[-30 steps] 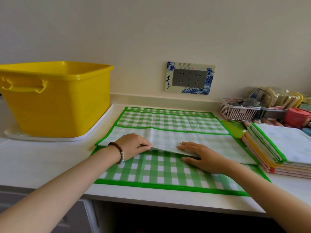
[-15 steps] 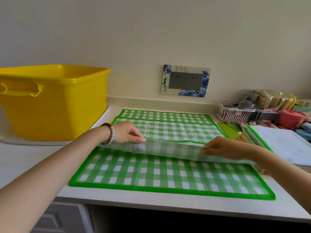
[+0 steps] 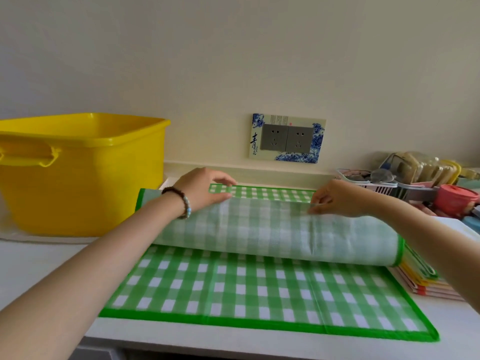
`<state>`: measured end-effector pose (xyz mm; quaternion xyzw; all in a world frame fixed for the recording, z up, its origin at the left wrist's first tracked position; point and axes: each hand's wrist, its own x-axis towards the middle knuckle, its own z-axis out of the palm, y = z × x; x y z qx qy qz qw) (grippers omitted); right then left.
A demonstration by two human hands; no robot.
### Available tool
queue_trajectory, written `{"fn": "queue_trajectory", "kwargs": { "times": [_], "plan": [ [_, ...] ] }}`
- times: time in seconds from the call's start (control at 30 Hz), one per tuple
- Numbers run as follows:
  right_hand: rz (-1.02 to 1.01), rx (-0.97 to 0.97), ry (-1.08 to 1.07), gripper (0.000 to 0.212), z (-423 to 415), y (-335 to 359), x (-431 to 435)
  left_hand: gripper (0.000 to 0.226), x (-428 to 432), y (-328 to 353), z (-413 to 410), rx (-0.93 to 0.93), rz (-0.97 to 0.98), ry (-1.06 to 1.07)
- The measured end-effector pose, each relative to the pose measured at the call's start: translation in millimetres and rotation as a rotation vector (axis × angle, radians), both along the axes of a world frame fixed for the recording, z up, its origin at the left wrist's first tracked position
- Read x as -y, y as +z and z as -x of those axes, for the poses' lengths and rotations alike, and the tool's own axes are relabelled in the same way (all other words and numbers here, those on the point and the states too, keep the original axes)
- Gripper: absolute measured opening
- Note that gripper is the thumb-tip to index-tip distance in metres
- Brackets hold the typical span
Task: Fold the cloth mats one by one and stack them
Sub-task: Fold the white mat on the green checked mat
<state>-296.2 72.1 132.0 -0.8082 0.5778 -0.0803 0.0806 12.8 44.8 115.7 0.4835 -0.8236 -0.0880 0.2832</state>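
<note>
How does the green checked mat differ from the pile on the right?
The green checked mat lies spread out, one flap raised; the pile is folded flat. The mat's border is green; the pile also shows yellow and pink edges. Both lie on the counter.

Raised flap of the mat hides the mat's middle band under both hands. Right hand: fingertips blurred where they pinch the flap edge, contact detail unreadable. Left hand: palm side out of sight. Both forearms run out of frame. Yellow tub, left of the left hand, clipped by the frame edge. Stack of folded mats, right of the right hand, mostly under flap and forearm. Basket beyond the right hand: contents too small to identify.
</note>
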Motion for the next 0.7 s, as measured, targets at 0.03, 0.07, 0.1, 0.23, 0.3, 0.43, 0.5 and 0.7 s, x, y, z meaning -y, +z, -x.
{"fn": "queue_trajectory", "kwargs": {
  "times": [0.03,0.07,0.1,0.23,0.3,0.43,0.5,0.7],
  "plan": [
    [0.013,0.02,-0.002,0.022,0,-4,7,0.029,-1,-4,4,0.011,0.061,-0.009],
    [0.021,0.041,-0.006,0.022,0,-8,14,0.03,-1,-8,7,0.028,0.102,-0.035],
    [0.025,0.06,-0.011,0.021,0,-13,20,0.031,-2,-13,10,0.049,0.115,-0.066],
    [0.045,0.094,-0.054,0.02,0,-38,43,0.042,-3,-36,22,0.239,0.001,-0.127],
    [0.068,0.087,-0.093,0.019,0,-53,53,0.048,-1,-47,25,0.299,-0.055,-0.136],
    [0.082,0.092,-0.193,0.018,3,-80,69,0.055,5,-63,31,0.338,-0.228,-0.114],
    [0.086,0.096,-0.216,0.018,3,-89,75,0.056,8,-71,33,0.362,-0.288,-0.103],
    [0.134,0.09,-0.295,0.023,0,-106,89,0.055,22,-86,37,0.405,-0.268,-0.059]
  ]
}}
